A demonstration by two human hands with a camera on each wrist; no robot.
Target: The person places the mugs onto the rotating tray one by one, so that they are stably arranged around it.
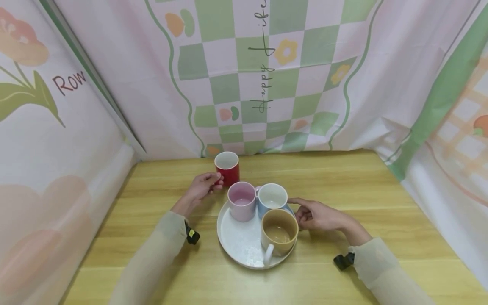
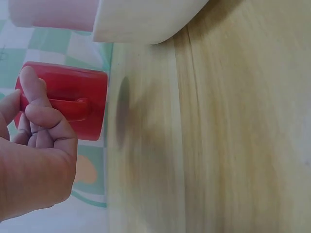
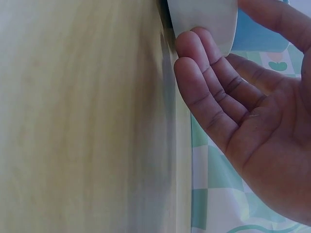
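My left hand pinches the handle of a red mug with a white inside. In the left wrist view the red mug hangs clear of the table, its shadow apart from its base. A round white tray bears a pink mug, a blue mug with a white inside, and a tan mug with a white handle. At the tray's right side is my right hand, fingertips against the tray's outer wall, index finger extended beside the blue mug.
The wood-grain table carries the tray near its middle. Printed cloth hangs behind it as a green-checked curtain, with more cloth at the left and right sides. The red mug is near the table's back edge.
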